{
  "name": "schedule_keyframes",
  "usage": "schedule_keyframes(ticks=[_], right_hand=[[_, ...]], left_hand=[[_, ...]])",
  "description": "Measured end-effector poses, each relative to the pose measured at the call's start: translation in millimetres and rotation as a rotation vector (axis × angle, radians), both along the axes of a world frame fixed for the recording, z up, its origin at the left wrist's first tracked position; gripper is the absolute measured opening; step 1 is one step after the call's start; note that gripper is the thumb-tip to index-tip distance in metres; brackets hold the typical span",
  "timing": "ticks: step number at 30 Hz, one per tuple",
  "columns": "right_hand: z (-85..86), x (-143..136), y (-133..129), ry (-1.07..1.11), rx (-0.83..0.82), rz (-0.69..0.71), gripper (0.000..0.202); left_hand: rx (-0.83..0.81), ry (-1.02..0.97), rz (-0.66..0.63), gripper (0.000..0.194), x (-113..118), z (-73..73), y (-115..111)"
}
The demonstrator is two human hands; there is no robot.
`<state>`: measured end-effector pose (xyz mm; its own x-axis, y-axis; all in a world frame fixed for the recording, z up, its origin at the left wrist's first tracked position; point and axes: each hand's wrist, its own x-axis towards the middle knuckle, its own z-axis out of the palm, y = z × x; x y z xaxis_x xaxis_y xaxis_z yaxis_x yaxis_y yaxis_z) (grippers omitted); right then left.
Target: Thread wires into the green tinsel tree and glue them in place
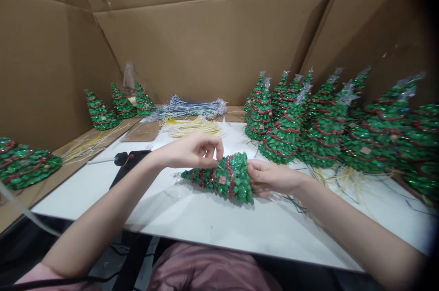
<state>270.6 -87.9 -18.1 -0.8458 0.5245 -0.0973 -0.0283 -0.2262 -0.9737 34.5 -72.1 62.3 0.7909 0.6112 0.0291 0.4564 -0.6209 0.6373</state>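
Two hands on the job here: your right hand [272,178] has its fingers wrapped round the base end of a green Christmas tree decoration [238,181], while your left hand [190,150] is curled over its upward side, thumb and forefinger close together, though I can't tell if they're pinching anything. That tree's lying sideways over the white tabletop [209,222], near the middle, tip toward your left and base toward your right; it's got red garland and a little pink tag. Left of it, past your forearm, you've got what looks like a black glue gun [130,166] with a white stick poking out. Further back there's a bundle of blue and white wires [192,107], with yellow wires [188,126] just in front. Loads of upright trees [318,133] crowd your right side, and three more trees [101,110] stand back left by the cardboard wall [192,44].
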Motion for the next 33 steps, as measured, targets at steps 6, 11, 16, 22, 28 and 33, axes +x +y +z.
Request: schedule_keyframes(ticks=[6, 11, 16, 22, 28, 33], right_hand=[[0.3, -2, 0, -0.015, -0.008, -0.002, 0.053], [0.0, -1, 1, -0.010, -0.003, 0.003, 0.053], [-0.9, 0, 3, 0.000, 0.002, 0.027, 0.052], [-4.0, -1, 5, 0.013, 0.023, 0.045, 0.051], [-1.5, -1, 3, -0.020, 0.014, 0.036, 0.051], [0.3, -2, 2, -0.028, 0.002, 0.008, 0.050]], left_hand=[[-0.037, 0.026, -0.049, 0.014, 5, -1.1, 3], [-0.063, 0.082, -0.040, 0.024, -5, 0.9, 3], [0.028, 0.159, 0.030, 0.022, -17, 8.1, -2], [0.038, 0.113, -0.006, 0.020, -12, 1.6, 0], [0.022, 0.076, -0.048, 0.018, 2, -6.5, 1], [-0.024, 0.126, -0.007, 0.024, -8, -0.7, -1]])
